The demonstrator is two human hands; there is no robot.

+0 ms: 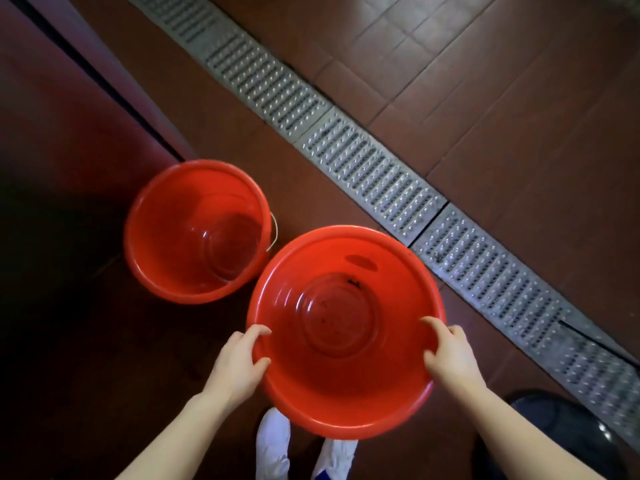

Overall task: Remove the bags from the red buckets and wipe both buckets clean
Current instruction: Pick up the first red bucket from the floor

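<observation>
Two red plastic buckets are in view, both open-topped with no bag inside. The nearer bucket is raised above my white shoes; dark specks show on its bottom. My left hand grips its left rim, fingers curled over the edge. My right hand grips the right rim the same way. The second bucket stands on the floor to the left, its wire handle hanging at its right side.
A long metal drain grate runs diagonally across the brown tiled floor. A dark cabinet or wall borders the left. A black bag-like object lies at lower right. My white shoes stand under the held bucket.
</observation>
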